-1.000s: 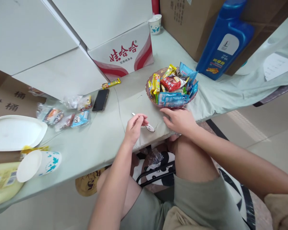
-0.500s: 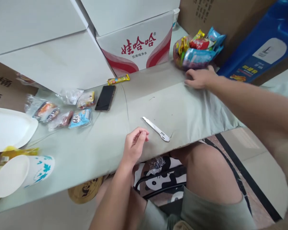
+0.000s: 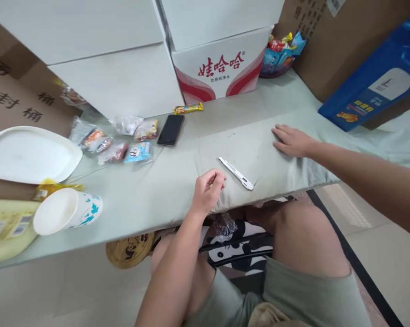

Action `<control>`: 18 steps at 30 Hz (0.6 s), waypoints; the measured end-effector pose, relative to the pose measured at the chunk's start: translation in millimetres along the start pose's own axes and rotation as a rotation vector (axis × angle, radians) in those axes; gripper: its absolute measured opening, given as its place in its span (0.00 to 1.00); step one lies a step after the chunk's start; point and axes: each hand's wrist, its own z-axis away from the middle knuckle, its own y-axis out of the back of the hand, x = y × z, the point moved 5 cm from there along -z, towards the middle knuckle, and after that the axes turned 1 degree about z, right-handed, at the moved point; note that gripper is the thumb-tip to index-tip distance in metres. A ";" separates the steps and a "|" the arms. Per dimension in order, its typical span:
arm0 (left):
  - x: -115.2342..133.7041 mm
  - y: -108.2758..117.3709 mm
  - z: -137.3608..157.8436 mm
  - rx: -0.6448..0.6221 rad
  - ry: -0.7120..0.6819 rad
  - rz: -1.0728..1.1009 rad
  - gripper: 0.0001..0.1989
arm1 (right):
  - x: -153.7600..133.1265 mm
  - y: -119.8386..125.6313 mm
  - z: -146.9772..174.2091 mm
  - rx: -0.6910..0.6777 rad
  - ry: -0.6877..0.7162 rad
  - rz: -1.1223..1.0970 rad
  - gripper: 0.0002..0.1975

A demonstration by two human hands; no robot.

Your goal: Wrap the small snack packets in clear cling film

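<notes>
The left hand [image 3: 207, 190] is at the near edge of the desk [image 3: 150, 195], its fingers curled in together with the thumb against them; nothing can be seen in its grasp. Just to its right, apart from it, the white knife [image 3: 237, 174] lies flat on the pale green cloth [image 3: 221, 120], slanting, its narrow end towards the boxes and its broad end near the desk's edge. The right hand [image 3: 293, 141] is palm down on the cloth, well to the right of the knife, its fingers straightened and slightly apart, holding nothing.

Beyond the right hand, well apart from it, the bowl [image 3: 276, 73] of wrapped snacks [image 3: 280, 53] sits in the corner between the white box [image 3: 221, 68] with red print and the brown carton [image 3: 315, 54]. The blue bottle [image 3: 371, 91] leans in view at the right, in front of the carton. A yellow bar [image 3: 189, 108] lies by the white box, with the phone [image 3: 170, 130] close by. Bagged snacks [image 3: 112, 152] are left of the phone; farther left are the white tray [image 3: 34, 154] and the paper cup [image 3: 70, 211].
</notes>
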 end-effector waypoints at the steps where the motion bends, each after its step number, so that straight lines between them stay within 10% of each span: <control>1: -0.5 2.5 3.0 0.005 0.006 0.002 0.17 | -8.5 -2.7 12.7 0.002 -0.014 0.012 0.38; 10: 0.6 31.2 13.6 0.071 0.008 0.080 0.17 | -106.8 39.5 46.3 -0.236 0.053 0.170 0.28; 18: 3.0 59.8 10.7 0.143 0.081 -0.259 0.17 | -261.8 82.6 4.4 0.062 0.420 0.185 0.21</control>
